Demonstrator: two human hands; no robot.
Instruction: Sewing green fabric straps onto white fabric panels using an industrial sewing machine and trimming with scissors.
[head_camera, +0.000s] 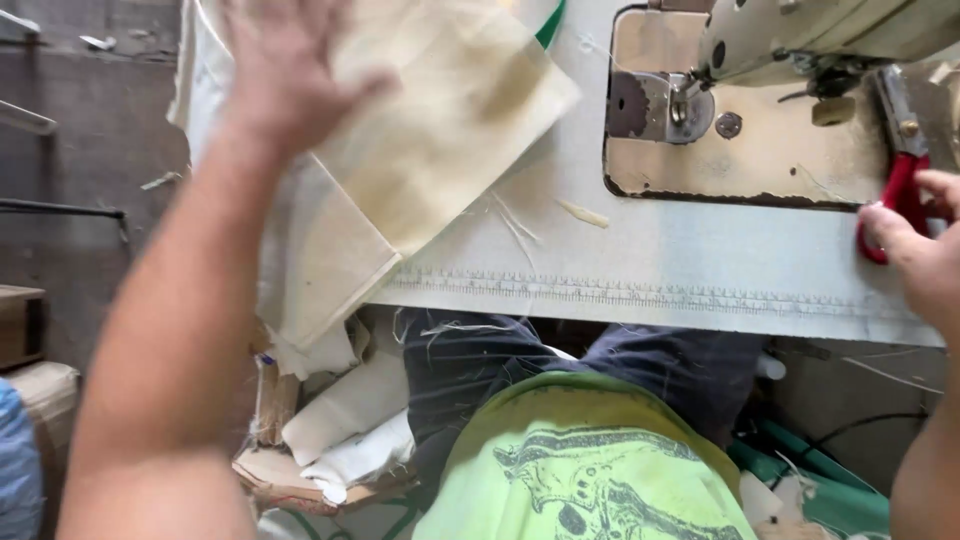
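the left hand lies flat and spread on a cream fabric piece, its fingers released and pressing down rather than gripping; motion blur softens the hand's outline. the fabric piece sits at the left part of the pale grey surface, angled, with one corner pointing toward the sewing machine and its lower edge draped over the surface's near rim, above more off-white cloth hanging at the left. the right hand is at the far right edge of the view, fingers closed around the red handles of a pair of scissors, whose blades point away toward the machine's base plate. a ruler strip runs along the surface's near edge. loose threads and a small scrap lie between the fabric and the base plate. below the surface, folded white pieces are heaped beside the person's dark trousers and lime-green shirt.
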